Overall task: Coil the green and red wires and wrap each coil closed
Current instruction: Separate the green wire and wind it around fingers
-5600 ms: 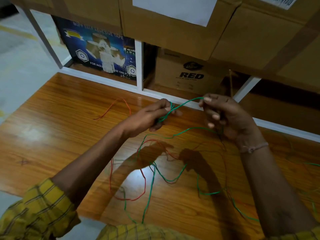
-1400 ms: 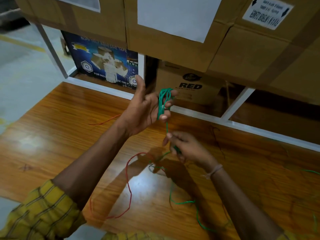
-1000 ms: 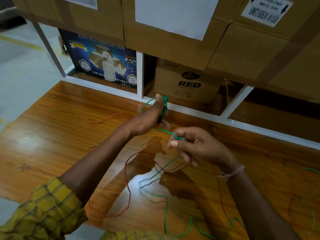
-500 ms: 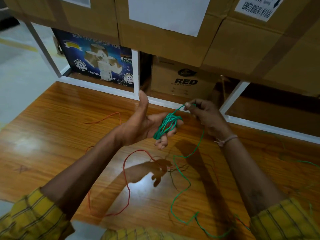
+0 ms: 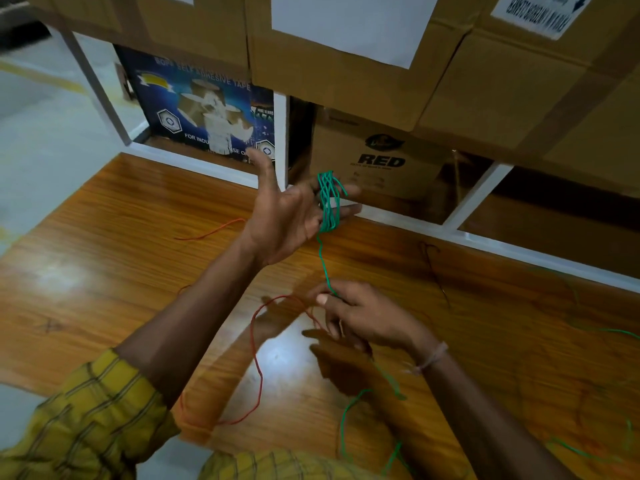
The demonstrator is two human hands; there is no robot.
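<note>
Head view: left hand (image 5: 284,220) splayed, green wire (image 5: 327,202) looped round fingers; right hand (image 5: 363,317) pinching it; red wire (image 5: 256,358) loose beneath.

A glossy wooden tabletop (image 5: 104,258) reflects overhead light; behind it, cardboard boxes (image 5: 346,74) sit on white-framed shelving (image 5: 280,133) beside pale floor (image 5: 41,133).

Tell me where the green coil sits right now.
Head view, upper centre: the green coil is wound around the left hand's fingers, in front of the RED carton.

Dim warm light, overhead glare on the tabletop (image 5: 277,355), hand shadows, motion blur, wide-angle edge bending
</note>
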